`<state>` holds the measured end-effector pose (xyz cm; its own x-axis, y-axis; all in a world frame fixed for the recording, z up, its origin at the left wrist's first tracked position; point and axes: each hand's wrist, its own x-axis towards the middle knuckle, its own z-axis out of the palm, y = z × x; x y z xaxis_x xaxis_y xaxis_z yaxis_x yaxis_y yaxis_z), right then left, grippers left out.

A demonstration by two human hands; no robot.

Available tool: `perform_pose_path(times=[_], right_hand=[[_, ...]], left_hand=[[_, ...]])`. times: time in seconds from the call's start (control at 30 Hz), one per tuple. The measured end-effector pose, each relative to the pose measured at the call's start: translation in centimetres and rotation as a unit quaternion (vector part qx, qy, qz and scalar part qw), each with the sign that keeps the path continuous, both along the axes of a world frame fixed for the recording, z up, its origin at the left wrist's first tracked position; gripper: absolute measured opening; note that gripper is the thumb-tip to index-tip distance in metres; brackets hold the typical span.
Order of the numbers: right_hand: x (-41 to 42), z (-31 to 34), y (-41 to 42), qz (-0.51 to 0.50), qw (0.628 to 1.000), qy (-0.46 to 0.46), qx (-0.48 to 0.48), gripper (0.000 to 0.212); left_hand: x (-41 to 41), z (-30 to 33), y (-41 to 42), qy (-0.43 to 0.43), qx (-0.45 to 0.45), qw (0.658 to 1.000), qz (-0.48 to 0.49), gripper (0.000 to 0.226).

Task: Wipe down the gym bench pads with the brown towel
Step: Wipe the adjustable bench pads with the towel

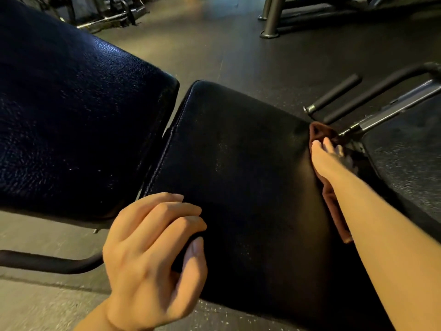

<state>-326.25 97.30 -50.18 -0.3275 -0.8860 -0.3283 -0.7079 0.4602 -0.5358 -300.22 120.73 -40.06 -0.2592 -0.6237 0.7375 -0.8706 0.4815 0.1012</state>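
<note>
A brown towel [321,137] is lying draped over the far right edge of the black seat pad [238,187] of a gym bench, with one bunched end showing near the pad's far right corner and a narrow strip of it hanging down the pad's right side, partly hidden under the person's forearm. The right hand [330,161] is reaching across to that edge and pressing on the towel, its fingers [331,148] lying fairly straight and close together on the cloth; whether the thumb is tucked around the fabric cannot be told, since the hand is seen from behind and in shadow. The left hand [152,247] is resting on the near left corner of the same pad, its fingers curled over the pad's left edge and the thumb lying along the top surface, so it is gripping the padding. The seat pad is taking up the middle of the view, smooth and dark with faint pale streaks on its surface. To its left, separated by a narrow gap, the larger back pad [71,111] is sitting tilted, covered in pebbled dark blue-black vinyl that is catching the light. Just beyond the towel, past the seat pad's far right corner, black foam-covered handles [338,91] and a metal frame bar [393,108] are sticking out. A dark curved tube [47,262] is running below the back pad at the lower left. Grey rubber floor [214,44] is spreading out behind, with the legs of another machine [272,17] standing at the top right.
</note>
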Motion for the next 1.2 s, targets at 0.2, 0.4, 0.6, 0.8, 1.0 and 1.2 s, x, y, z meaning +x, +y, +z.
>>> perform_pose_path(times=[0.2,0.4,0.6,0.8,1.0,1.2], right_hand=[[7.8,5.1,5.2,0.153,0.985,-0.007,-0.079,0.054],[12.0,8.3,13.6,0.382,0.900,-0.003,-0.211,0.053],[8.1,6.3,13.6,0.376,0.906,-0.014,-0.194,0.055],[-0.2,1.3,12.0,0.146,0.987,-0.011,-0.069,0.058],[-1.2,0.7,12.5,0.034,0.999,-0.003,0.023,0.057],[4.4,4.0,13.4,0.191,0.981,0.000,-0.043,0.049]], left_hand=[[0.1,-0.4,0.2,-0.024,-0.014,0.999,0.017,0.035],[-0.1,-0.3,0.4,-0.025,-0.004,0.999,0.029,0.030],[-0.1,-0.6,1.1,-0.035,-0.020,0.998,0.040,0.029],[0.1,-0.8,0.9,-0.042,-0.032,0.998,0.028,0.031],[-0.1,-1.2,0.7,-0.032,-0.051,0.998,0.021,0.031],[0.0,-1.4,0.7,-0.040,-0.066,0.997,0.020,0.036]])
